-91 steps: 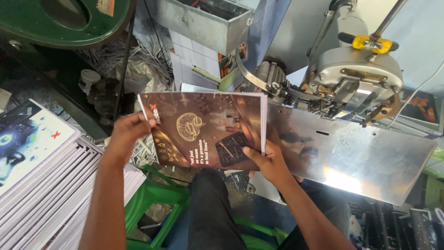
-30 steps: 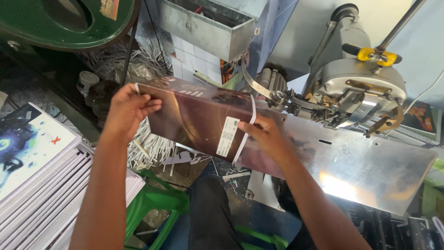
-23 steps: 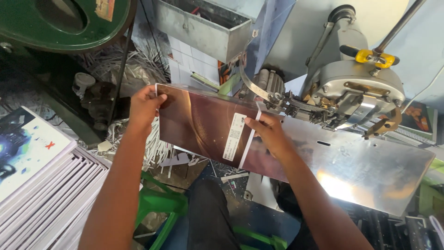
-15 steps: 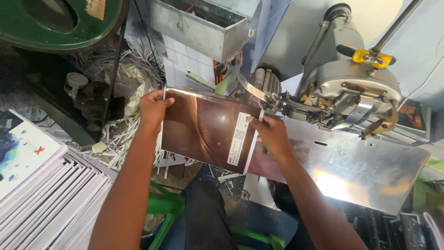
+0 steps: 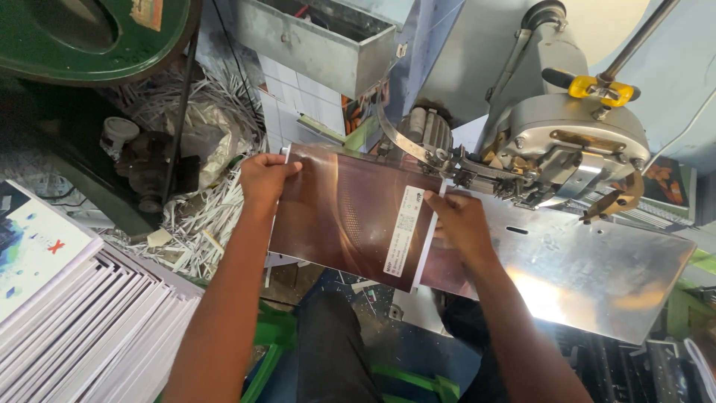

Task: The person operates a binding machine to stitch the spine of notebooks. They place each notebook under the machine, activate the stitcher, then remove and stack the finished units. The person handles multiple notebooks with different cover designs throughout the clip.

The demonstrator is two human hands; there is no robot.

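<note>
Brown booklet (image 5: pixel 350 216) gripped in both my hands.
Left hand (image 5: pixel 262 177) pinches its far edge; right hand (image 5: pixel 461 224) clamps it on the steel plate (image 5: pixel 589 276).

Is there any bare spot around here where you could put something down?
The shiny metal plate is bare right of the right hand, below the machine head. It is crowded left of the left hand: paper scraps, then stacked booklets.

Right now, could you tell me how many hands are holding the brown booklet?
2. The left hand grips the brown booklet at its left edge; the right hand holds its right side by the white label, beside the stitching machine. No other hands show.
</note>
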